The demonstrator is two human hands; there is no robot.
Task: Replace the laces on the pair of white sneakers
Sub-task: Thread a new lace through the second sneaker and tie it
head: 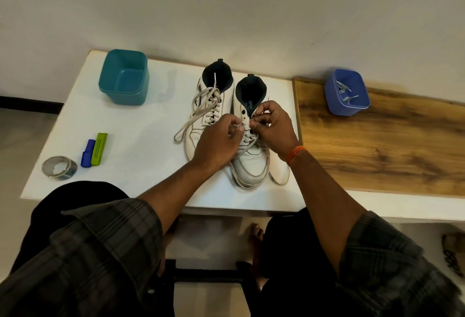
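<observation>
Plaid sleeves (105, 248) frame the near edge of the view, with dark trousers and a bare foot (254, 235) on the floor beneath the counter (141, 125). Both forearms reach forward over the white counter surface. An orange wristband (295, 154) circles the right wrist.

Left hand (216, 140): fingers curled, thumb and forefinger pinched in a closed grip on a lace (247, 138) at the eyelets of the right sneaker (249, 163). Right hand (274, 127): likewise curled, fingertips pinched on the same lace just beside the tongue. The two hands nearly meet over the upper eyelets.

Right sneaker: white, toe pointing toward the viewer, partly laced, upper eyelets bare, one lace end trailing off near its right side. Left sneaker (201, 125): touching the right one along its side, laced, with loose lace loops (186, 127) spilling to the left onto the counter.

Near left on the counter: a roll of tape (59, 167), and just beside it a blue marker (86, 153) and a green marker (99, 149) lying side by side.

Far left: a teal tub (123, 77), upright. Far right, on a wood-grain board (377, 145) adjoining the counter: a blue tub (346, 92) holding spare laces (343, 91).

A pale wall (226, 2) rises behind the counter.
</observation>
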